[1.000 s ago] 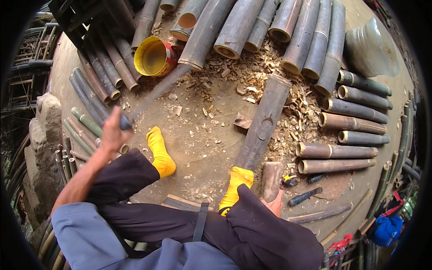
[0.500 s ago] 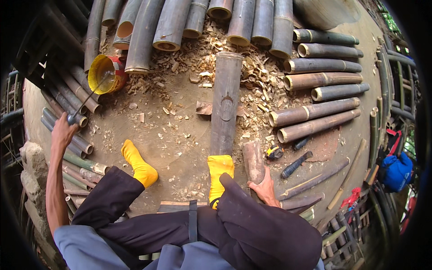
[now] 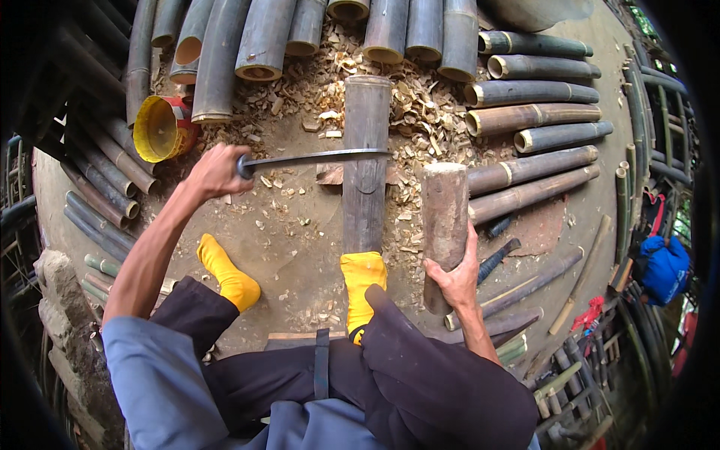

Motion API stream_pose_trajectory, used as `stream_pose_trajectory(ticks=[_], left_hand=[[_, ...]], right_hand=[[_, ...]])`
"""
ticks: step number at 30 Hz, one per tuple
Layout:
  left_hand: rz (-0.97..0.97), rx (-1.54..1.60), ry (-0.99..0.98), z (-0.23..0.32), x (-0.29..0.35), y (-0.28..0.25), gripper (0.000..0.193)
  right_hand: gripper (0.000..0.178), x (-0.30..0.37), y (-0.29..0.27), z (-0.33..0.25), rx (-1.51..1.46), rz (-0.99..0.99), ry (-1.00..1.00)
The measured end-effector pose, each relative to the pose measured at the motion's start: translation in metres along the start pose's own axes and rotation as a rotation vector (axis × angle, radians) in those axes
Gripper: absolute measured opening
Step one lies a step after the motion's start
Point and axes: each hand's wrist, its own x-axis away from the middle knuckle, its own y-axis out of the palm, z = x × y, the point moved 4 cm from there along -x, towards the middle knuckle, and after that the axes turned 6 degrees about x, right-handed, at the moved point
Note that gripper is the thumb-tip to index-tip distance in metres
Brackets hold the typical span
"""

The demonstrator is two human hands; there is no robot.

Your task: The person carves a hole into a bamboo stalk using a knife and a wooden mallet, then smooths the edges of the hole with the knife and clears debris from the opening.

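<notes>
Holding long knife [image 3: 315,157] across bamboo tube [image 3: 366,120], left hand [image 3: 214,172] wrapped round handle [image 3: 244,166], right hand [image 3: 459,279] clasping wooden log [image 3: 444,214].

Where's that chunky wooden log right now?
In the head view, the wooden log is right of centre, in the person's right hand, between the bamboo piece under the blade and the bamboo tubes on the right.

At the left fingers [image 3: 227,154], the handle [image 3: 244,167] is slate blue, the blade [image 3: 319,156] dull grey; left of them, the bucket [image 3: 153,129] is yellow inside (and red outside). Against the right fingers [image 3: 471,244], the log [image 3: 444,214] is mottled brown. Lower than the left fingers, bright yellow socks [image 3: 363,283].
</notes>
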Motion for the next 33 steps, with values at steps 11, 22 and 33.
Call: stream_pose_trajectory(ticks=[11, 22, 33], left_hand=[[0.001, -0.146, -0.012, 0.008, -0.033, -0.006, 0.050], [0.022, -0.203, 0.009, 0.009, -0.038, -0.005, 0.041], [0.030, -0.131, 0.078, 0.000, -0.035, 0.002, 0.031]], right_hand=[[0.095, 0.010, -0.011, 0.004, 0.013, -0.051, 0.015], [0.098, -0.091, 0.009, -0.099, 0.166, -0.136, -0.534], [0.086, -0.114, -0.009, -0.187, 0.214, 0.181, -1.251]])
